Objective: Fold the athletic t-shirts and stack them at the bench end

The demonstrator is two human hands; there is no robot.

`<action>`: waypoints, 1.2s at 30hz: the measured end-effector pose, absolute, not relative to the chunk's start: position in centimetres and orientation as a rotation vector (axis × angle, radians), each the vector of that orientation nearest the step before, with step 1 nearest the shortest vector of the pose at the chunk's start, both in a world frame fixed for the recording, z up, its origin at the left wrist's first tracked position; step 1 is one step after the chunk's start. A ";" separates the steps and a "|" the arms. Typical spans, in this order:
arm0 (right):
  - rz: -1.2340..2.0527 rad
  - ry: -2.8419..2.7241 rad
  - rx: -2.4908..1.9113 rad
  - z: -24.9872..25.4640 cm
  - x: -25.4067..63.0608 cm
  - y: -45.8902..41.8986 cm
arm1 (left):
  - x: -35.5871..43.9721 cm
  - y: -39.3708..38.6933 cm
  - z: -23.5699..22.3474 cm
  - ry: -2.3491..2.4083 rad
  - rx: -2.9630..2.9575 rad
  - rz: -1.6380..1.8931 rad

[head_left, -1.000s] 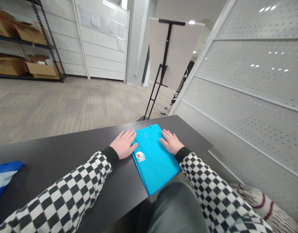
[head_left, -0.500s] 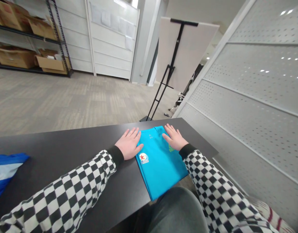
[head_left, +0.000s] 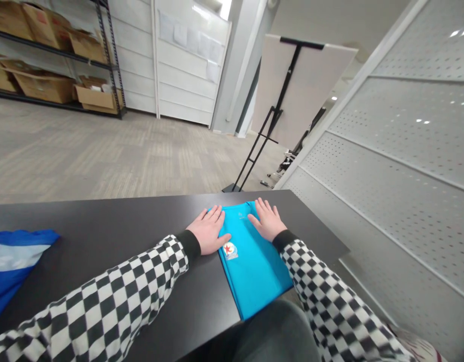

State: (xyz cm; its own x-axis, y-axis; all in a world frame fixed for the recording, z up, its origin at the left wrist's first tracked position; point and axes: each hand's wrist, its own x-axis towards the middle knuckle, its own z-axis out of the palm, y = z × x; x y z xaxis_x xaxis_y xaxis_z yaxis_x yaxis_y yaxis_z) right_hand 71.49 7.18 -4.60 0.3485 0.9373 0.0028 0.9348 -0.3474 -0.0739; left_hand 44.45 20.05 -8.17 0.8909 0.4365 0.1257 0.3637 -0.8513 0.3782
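A folded bright blue T-shirt [head_left: 250,274] lies flat on the dark table, its collar at the far end and a round logo with a red star near its left side. Flat on the shirt's upper left edge rests my left hand [head_left: 208,231], fingers stretched out. My right hand [head_left: 267,221] lies on the upper right part of the shirt with its fingers spread, covering some of the cloth there. Neither hand grasps the fabric.
On the table's [head_left: 141,216] left side lies a blue and white cloth [head_left: 16,256]. A perforated partition [head_left: 398,146] rises along the right. Beyond the table stand an easel with a board [head_left: 300,90] and a shelf rack with cardboard boxes [head_left: 47,85].
The right hand has shifted a little inward over the shirt, covering the green print that showed beside it. The left hand stays on the left edge. The camera view has turned slightly left.
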 end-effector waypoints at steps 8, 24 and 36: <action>0.142 -1.635 -2.605 -6.0 60.3 0.4 | 44.8 21.3 -7.3 0.763 2.462 0.637; 0.196 -1.470 -2.791 -7.3 77.1 2.0 | 45.0 22.9 -9.8 0.791 2.353 0.735; 0.144 -1.465 -2.845 -7.7 92.0 2.2 | 44.6 22.3 -10.6 0.769 2.563 0.564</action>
